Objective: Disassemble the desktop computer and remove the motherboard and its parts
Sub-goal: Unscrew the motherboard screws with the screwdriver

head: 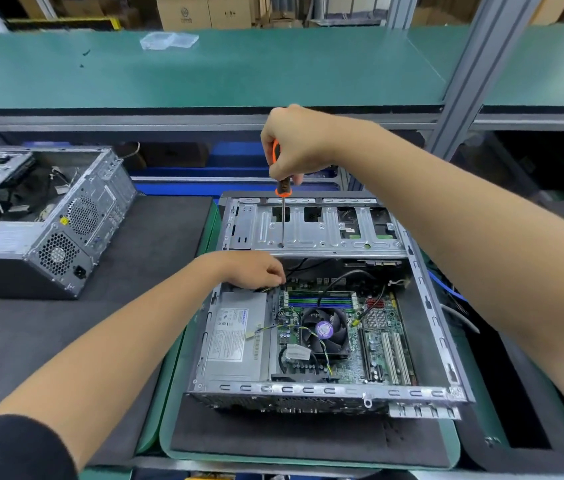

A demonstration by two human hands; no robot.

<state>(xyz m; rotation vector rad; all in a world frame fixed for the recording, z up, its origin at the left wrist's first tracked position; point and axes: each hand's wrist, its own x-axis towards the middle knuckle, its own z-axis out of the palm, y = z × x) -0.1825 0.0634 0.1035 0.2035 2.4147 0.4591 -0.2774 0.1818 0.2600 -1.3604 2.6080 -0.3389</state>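
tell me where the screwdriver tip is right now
In the head view, the screwdriver stands upright in the right hand, its tip on the drive cage at the far end of the open case, just beyond the left hand.

An electronics workshop: green-matted bench [204, 74], opened computer cases [41, 220], stacked cardboard boxes [204, 12]

Shelf: a long green-topped shelf [239, 71] runs across the upper view, edged in grey metal.
Upright: a grey aluminium post [464, 81] rises at the right.
Behind: stacked cardboard boxes [201, 10].
Work surface: dark foam mats [156, 244] over a green mat [166, 427].
Under shelf: blue bins [232, 157].
Light: even, bright.
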